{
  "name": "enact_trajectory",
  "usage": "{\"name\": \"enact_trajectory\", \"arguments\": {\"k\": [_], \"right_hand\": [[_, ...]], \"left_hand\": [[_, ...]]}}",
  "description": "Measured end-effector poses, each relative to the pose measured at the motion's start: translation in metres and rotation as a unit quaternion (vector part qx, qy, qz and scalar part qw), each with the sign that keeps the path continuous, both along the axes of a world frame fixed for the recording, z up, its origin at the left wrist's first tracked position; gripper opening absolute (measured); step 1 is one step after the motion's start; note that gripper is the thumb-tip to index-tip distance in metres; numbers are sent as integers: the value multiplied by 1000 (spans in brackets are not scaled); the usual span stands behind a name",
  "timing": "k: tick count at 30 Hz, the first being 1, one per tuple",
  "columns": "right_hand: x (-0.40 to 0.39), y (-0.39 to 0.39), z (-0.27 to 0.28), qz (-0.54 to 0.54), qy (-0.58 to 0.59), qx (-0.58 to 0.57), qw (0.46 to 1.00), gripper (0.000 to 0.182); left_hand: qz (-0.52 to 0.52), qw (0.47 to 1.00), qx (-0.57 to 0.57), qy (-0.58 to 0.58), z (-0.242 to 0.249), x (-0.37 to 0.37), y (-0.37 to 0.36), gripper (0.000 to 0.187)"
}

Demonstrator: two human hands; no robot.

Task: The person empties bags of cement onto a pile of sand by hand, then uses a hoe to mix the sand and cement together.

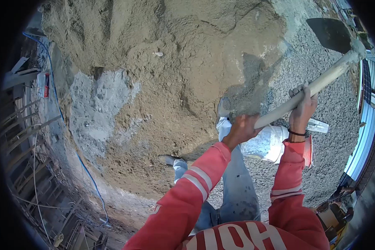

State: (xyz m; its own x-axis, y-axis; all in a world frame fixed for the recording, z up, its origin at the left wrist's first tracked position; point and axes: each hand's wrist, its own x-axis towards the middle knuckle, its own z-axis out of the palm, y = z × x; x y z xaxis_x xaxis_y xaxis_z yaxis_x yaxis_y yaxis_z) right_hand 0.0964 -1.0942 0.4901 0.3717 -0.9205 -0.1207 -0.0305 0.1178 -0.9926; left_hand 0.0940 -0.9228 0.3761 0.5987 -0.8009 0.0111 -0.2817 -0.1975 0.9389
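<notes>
A hoe (pixel 331 76) with a pale wooden handle is raised to the right, its dark flat blade (pixel 328 35) up over the grey gravel. My left hand (pixel 243 131) is closed round the lower end of the handle. Farther up, my right hand (pixel 303 109) also wraps the handle, with a dark band at the wrist. Below the handle a whitish bucket (pixel 264 143) lies on the gravel, partly hidden by my right arm. Damp sandy mortar (pixel 175 83) spreads in front of my feet, and the hoe is apart from it.
Gravel (pixel 321 108) covers the ground on the right, with a flat light-coloured piece (pixel 318 126) beside my wrist. A blue hose (pixel 58 98) runs along the left, near wooden slats (pixel 25 133). Corrugated metal sheets (pixel 362 139) edge the far right. A grey powder patch (pixel 96 108) lies left of the mortar.
</notes>
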Motion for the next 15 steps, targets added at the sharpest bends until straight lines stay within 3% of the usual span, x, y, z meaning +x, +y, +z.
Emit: {"name": "enact_trajectory", "arguments": {"k": [1,3,4,6,8,9,10,11,12,13,15], "right_hand": [[5,-15,-19,-3,5,4,1000,19],[24,-38,-73,-56,41,-134,989,18],[38,-55,-93,-105,138,-176,969,22],[53,-59,-157,-122,163,-190,960,24],[43,-11,-238,-76,207,-127,967,27],[40,21,-269,-47,232,-94,967,28],[32,55,-291,-10,255,143,956,27],[3,87,-378,68,408,-74,908,21],[-5,93,-371,89,319,211,920,18],[-8,100,-361,104,198,476,850,16],[-3,92,-335,111,148,519,834,15]], "left_hand": [[-20,1000,16,-8,9,30,-48,32],[-34,998,-47,-15,-6,68,-121,31],[-37,998,-40,-10,-24,75,-133,31],[-42,998,17,-43,-64,93,-132,36],[-47,974,219,-36,-126,80,-83,38],[-57,960,272,18,-117,77,-47,37],[-25,917,395,49,-126,58,-17,36],[-6,891,450,58,-136,32,6,36],[15,862,503,66,-141,18,20,37],[17,860,507,60,-128,28,16,37],[0,826,554,106,-95,42,3,35]]}}
